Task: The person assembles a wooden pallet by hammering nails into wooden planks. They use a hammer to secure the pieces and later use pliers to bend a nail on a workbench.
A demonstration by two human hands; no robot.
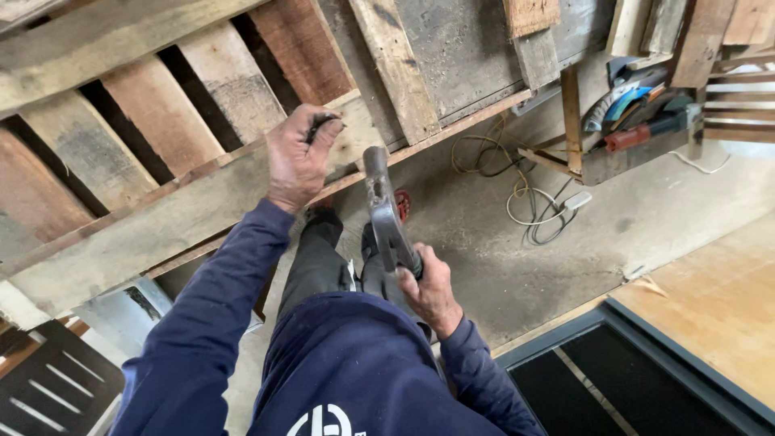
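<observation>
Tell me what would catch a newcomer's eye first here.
The grey metal hammer at centre, gripped by the right hand, stands out first. Just left of it, the left hand pinches a small dark object against the weathered wooden pallet filling the upper left. At upper right, power tools sit above tangled cables on the concrete floor.
</observation>
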